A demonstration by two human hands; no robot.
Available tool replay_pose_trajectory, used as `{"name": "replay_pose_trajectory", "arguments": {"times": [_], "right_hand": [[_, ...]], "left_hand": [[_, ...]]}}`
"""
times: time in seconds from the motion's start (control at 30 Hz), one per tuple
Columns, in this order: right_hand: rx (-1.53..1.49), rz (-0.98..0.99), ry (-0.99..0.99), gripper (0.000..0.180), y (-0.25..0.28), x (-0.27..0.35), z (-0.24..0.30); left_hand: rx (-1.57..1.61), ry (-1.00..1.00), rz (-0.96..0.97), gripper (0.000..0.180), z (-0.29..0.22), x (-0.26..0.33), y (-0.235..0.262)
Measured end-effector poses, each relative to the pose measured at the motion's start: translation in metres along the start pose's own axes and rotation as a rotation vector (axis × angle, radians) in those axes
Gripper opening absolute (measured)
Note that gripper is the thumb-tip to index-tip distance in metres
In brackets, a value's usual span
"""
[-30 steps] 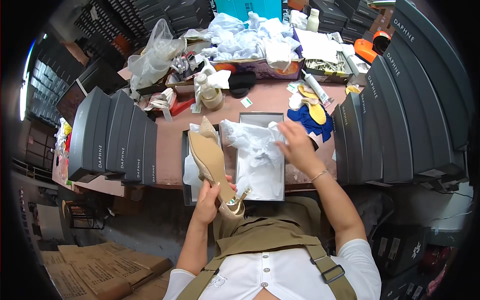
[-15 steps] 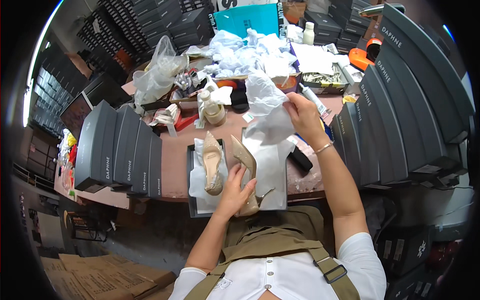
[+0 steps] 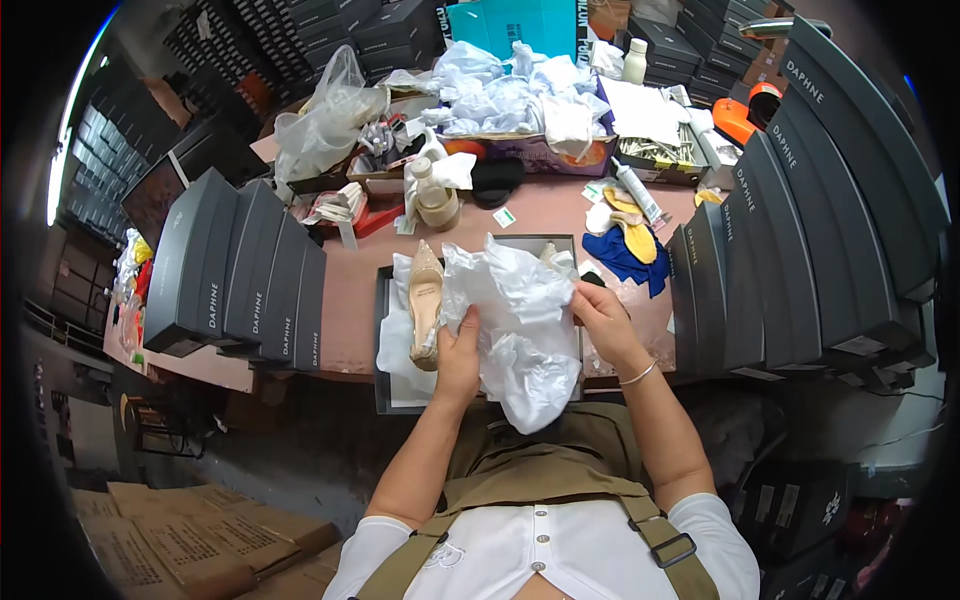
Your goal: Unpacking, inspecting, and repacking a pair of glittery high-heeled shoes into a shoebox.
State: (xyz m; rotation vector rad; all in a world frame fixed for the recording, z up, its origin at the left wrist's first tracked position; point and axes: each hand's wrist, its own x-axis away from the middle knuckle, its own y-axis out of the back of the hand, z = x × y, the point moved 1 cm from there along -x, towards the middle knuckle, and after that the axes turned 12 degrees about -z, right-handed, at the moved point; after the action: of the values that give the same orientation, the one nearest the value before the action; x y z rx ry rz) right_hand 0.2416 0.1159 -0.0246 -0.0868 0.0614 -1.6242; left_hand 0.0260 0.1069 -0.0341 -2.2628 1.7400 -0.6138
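A dark grey shoebox [image 3: 382, 375] lies near the table's front edge. In its left side rests a beige pointed shoe [image 3: 426, 305], sole down, with white paper under it. A crumpled sheet of white tissue paper [image 3: 515, 320] spreads over the right side of the box and hangs past its near edge. My left hand [image 3: 457, 358] grips the sheet's left side, thumb on top, its other fingers partly hidden. At the sheet's right edge my right hand [image 3: 604, 318] pinches it. A sparkly beige bit of the second shoe [image 3: 553, 258] peeks out beyond the sheet; the rest is covered.
Stacks of grey shoeboxes [image 3: 225, 280] flank me, the taller shoebox stack [image 3: 790, 230] at right. Behind are a carton of crumpled tissue [image 3: 520, 95], a bottle of liquid [image 3: 437, 205], a tube [image 3: 640, 192] and a blue cloth [image 3: 630, 260] with yellow pads.
My right hand has come down with the tissue paper, which now covers the right shoe. My left hand has gone from that shoe to the sheet. The blue cloth has come into sight.
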Motion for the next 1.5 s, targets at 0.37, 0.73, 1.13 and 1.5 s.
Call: {"name": "replay_pose_trajectory", "arguments": {"times": [0.37,0.73,1.13,1.5], "right_hand": [[-0.156,-0.702,0.187,0.029,0.119,-0.092,0.002],[0.857,-0.950,0.347,0.024,0.163,-0.210,-0.092],[0.999,-0.402,0.634,0.066,0.029,-0.124,0.006],[0.201,0.002,0.179,0.045,0.013,-0.084,0.002]], "left_hand": [[0.385,-0.099,-0.508,0.036,-0.040,-0.020,0.103],[0.439,-0.178,-0.617,0.044,-0.072,0.001,0.154],[0.475,-0.004,-0.615,0.039,-0.026,-0.009,0.156],[0.439,0.037,-0.443,0.033,-0.058,-0.022,0.154]]}}
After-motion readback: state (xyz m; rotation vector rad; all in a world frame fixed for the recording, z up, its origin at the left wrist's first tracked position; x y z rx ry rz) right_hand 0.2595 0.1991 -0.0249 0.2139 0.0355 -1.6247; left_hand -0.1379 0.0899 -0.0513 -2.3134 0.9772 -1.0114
